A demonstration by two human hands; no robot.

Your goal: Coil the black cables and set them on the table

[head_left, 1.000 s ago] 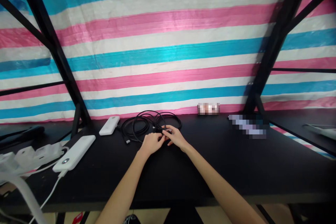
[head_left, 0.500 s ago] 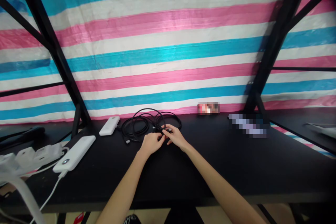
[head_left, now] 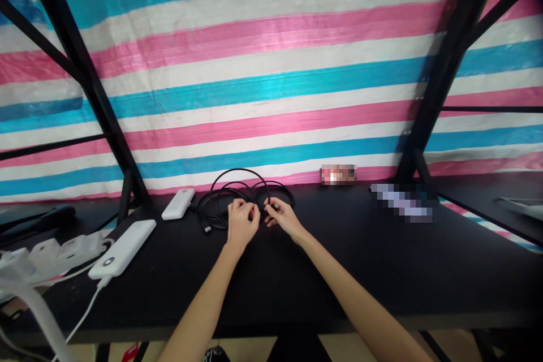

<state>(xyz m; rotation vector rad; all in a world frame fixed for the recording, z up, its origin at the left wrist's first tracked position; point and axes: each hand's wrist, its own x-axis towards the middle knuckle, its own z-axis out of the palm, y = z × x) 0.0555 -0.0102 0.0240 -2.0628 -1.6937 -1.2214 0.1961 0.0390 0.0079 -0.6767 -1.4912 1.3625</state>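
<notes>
**Pinching black cable in right hand, holding left hand just beside, near back of table**

Pinching a black cable (head_left: 240, 169) between thumb and fingers of right hand (head_left: 283, 218), with a small light metallic end (head_left: 276, 206) showing right at the fingers. Curling fingers of left hand (head_left: 242, 220) toward thumb, just left of right hand, small gap between the two. Cannot tell about any grip in left hand because of dark shadow between thumb and fingers.

Lying in loops on black table (head_left: 318, 271): rest of the cabling, coiled left and right behind the hands, with one loop standing up in an arc and running down to right hand. Cannot tell one cable from several in there. Near left hand, on table, a loose connector (head_left: 207, 229) with light-coloured tip.

Farther left, small white block (head_left: 178, 205) with dark plug (head_left: 192, 205) against its right side; cannot tell about full insertion. Nearer the front, longer white block (head_left: 123, 251) with round dark spot and white cable (head_left: 85, 317) at its near end. At far left, white adapters (head_left: 51, 254) in a row.

Back right, two pixelated items: reddish one (head_left: 338, 174) against striped sheet (head_left: 271, 85), pale bluish one (head_left: 403, 203) flat on table, well apart from both hands. On both sides, black metal frame (head_left: 91, 90).
</notes>
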